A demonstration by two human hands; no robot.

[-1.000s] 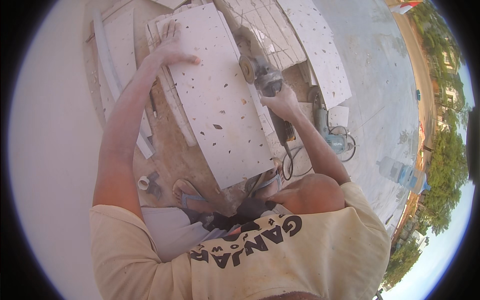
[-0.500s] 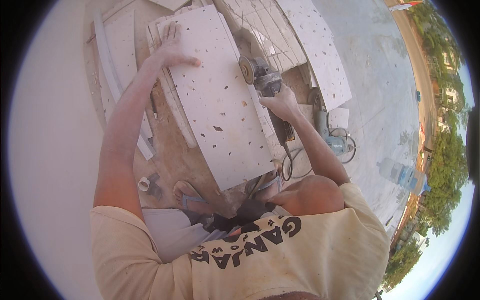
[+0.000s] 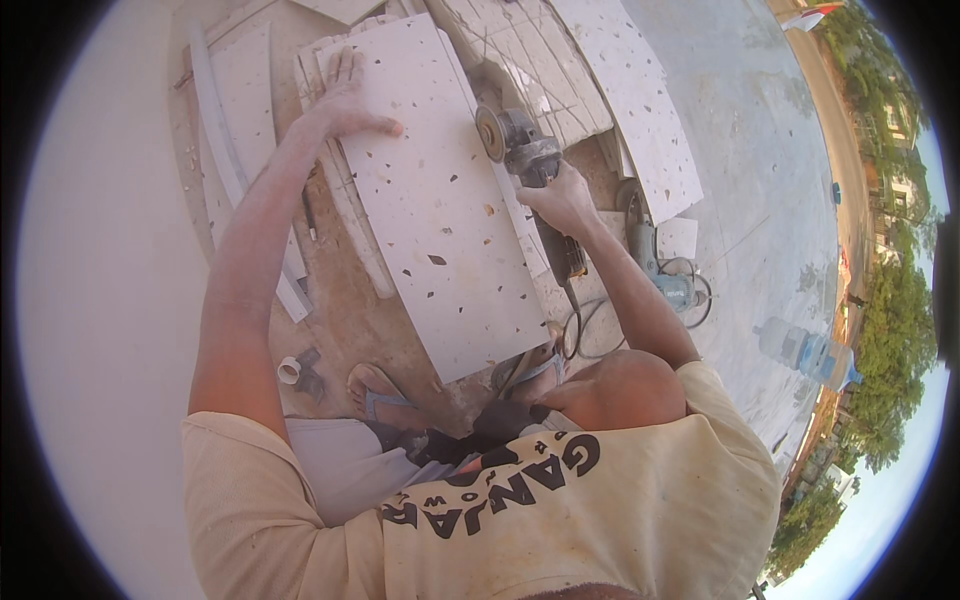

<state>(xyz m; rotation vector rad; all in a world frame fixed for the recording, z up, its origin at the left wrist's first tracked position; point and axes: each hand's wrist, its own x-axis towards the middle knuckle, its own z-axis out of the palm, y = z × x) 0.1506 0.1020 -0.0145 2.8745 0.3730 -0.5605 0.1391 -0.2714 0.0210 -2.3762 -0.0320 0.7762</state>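
A white terrazzo slab [image 3: 450, 230] flecked with dark chips lies lengthwise before me, on top of other pale slabs. My left hand [image 3: 347, 100] rests flat on its far left part, fingers stretched and thumb apart. In my right hand [image 3: 563, 200] is an angle grinder [image 3: 532, 160], gripped round its dusty body. Its disc [image 3: 490, 134] stands at the slab's right long edge; whether it touches the edge I cannot tell. The grinder's cord hangs down from the rear of the tool toward my foot.
Right of my right forearm lies a teal power tool [image 3: 672, 288] with a looped cord. Farther right is a large water bottle [image 3: 806, 352]. Scored slabs [image 3: 530, 60] and a speckled slab [image 3: 635, 110] lie beyond. A long metal bar [image 3: 215, 120] and a white pipe piece [image 3: 290, 370] are at left.
The grinder and my right hand have shifted very slightly away from me along the slab's edge. My left hand stays in place on the slab.
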